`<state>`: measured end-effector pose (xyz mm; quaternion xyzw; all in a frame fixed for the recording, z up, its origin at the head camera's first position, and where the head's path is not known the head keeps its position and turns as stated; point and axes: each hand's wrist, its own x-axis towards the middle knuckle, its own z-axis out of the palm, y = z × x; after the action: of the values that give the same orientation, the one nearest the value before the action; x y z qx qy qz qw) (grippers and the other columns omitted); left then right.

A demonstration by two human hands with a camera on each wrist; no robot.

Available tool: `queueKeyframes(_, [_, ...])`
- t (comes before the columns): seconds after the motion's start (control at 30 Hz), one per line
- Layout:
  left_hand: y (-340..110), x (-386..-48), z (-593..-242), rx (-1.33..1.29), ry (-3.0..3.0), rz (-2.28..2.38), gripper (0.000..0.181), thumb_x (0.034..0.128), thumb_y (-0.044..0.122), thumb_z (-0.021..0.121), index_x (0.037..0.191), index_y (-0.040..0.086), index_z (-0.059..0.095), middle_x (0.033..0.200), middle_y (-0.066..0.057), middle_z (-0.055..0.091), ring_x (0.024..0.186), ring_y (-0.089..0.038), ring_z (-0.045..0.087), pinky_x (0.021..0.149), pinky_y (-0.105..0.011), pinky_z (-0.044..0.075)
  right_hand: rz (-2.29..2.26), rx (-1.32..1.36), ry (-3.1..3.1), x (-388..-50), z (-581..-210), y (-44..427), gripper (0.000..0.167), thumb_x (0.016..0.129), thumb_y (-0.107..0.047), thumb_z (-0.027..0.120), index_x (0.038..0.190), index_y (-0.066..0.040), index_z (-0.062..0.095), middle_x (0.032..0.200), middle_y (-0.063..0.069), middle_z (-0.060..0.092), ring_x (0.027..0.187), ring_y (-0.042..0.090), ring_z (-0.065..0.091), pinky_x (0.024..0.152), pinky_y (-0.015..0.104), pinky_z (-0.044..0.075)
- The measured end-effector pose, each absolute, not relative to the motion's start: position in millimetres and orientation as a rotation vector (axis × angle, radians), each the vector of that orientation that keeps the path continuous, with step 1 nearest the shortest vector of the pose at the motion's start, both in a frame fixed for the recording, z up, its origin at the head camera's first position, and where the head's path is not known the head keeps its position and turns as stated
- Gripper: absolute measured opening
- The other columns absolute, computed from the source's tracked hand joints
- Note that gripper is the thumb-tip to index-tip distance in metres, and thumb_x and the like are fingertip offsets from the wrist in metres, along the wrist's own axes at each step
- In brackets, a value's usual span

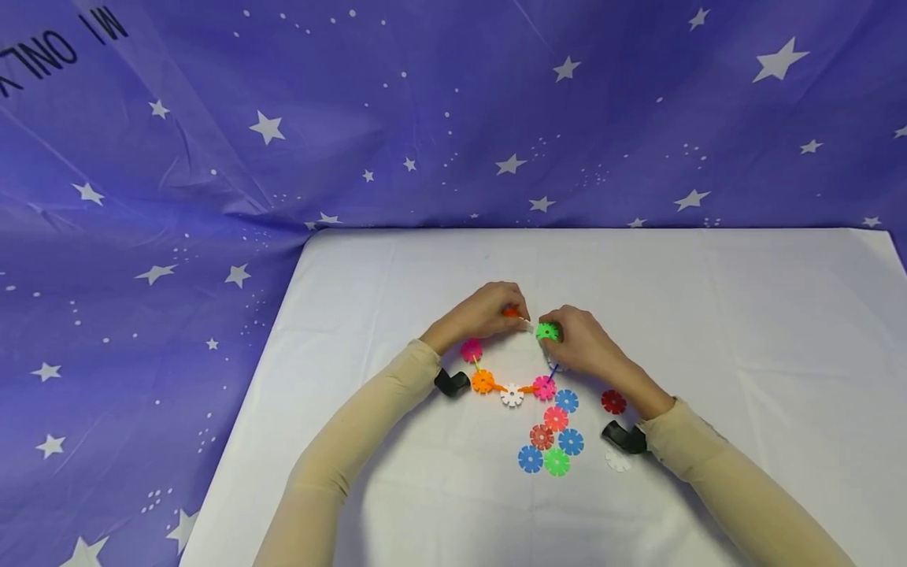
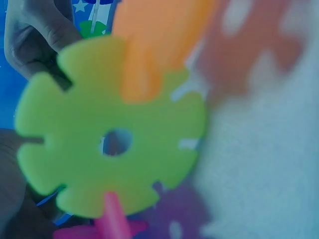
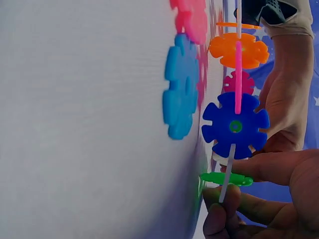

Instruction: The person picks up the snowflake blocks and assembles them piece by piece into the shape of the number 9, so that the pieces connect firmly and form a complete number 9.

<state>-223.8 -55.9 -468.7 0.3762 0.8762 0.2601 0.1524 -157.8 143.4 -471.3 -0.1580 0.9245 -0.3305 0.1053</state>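
Note:
A curved chain of slotted plastic snowflake discs runs between both hands, with a white disc [image 1: 512, 395] at its near side. At the chain's left end, my left hand [image 1: 489, 309] grips it with an orange disc [image 1: 510, 312] and a white piece [image 1: 527, 325] at the fingertips. My right hand [image 1: 584, 342] pinches a green disc [image 1: 548, 331] at the other end, close to the left fingertips. In the right wrist view a blue disc [image 3: 219, 125] links on above the green one. A yellow-green disc [image 2: 75, 119] fills the left wrist view, blurred.
Several loose discs, among them a green one [image 1: 557, 462] and a blue one [image 1: 530, 459], lie in front of the chain. A red disc [image 1: 613, 402] and a white disc [image 1: 617, 461] lie near the right wrist. A starred purple cloth [image 1: 439, 142] hangs behind the white table [image 1: 779, 331].

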Motion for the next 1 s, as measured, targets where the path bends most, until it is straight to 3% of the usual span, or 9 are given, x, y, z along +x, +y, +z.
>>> queueKeyframes(0.43, [-55.7, -222.9, -469.8, 1.092, 2.517, 0.760, 0.008, 0.0881, 0.019, 0.074, 0.088, 0.011, 0.074, 0.094, 0.000, 0.066, 0.087, -0.014, 0.055, 0.083, -0.025, 0.044, -0.942, -0.513, 2.717, -162.1, -468.9, 136.3, 0.035, 0.085, -0.008, 0.070, 0.116, 0.009, 0.067, 0.097, 0.019, 0.066, 0.073, 0.020, 0.052, 0.062, 0.028, 0.042])
queueKeyframes(0.67, [-55.7, -224.7, -467.4, 1.098, 2.510, 0.763, 0.009, 0.0878, 0.020, 0.075, 0.089, 0.011, 0.075, 0.095, -0.001, 0.067, 0.088, -0.014, 0.057, 0.084, -0.026, 0.044, -0.941, -0.461, 2.747, -162.1, -471.5, 134.2, 0.046, 0.080, -0.010, 0.077, 0.119, 0.009, 0.063, 0.098, 0.019, 0.064, 0.078, 0.023, 0.052, 0.066, 0.033, 0.043])
queueKeyframes(0.8, [-56.4, -225.4, -468.0, 1.098, 2.498, 0.777, 0.008, 0.0873, 0.019, 0.075, 0.089, 0.011, 0.075, 0.094, 0.000, 0.067, 0.088, -0.014, 0.057, 0.084, -0.025, 0.044, -0.950, -0.470, 2.786, -161.7, -474.4, 133.6, 0.038, 0.079, -0.008, 0.077, 0.112, 0.009, 0.067, 0.096, 0.019, 0.064, 0.079, 0.024, 0.055, 0.069, 0.036, 0.047])
queueKeyframes(1.0, [-56.7, -226.4, -470.1, 1.144, 2.502, 0.793, 0.008, 0.0887, 0.019, 0.073, 0.089, 0.011, 0.076, 0.092, 0.000, 0.069, 0.088, -0.013, 0.058, 0.087, -0.027, 0.045, -0.971, -0.549, 2.817, -166.3, -477.7, 133.1, 0.034, 0.077, -0.006, 0.079, 0.107, 0.009, 0.071, 0.092, 0.016, 0.066, 0.074, 0.021, 0.056, 0.065, 0.031, 0.046])
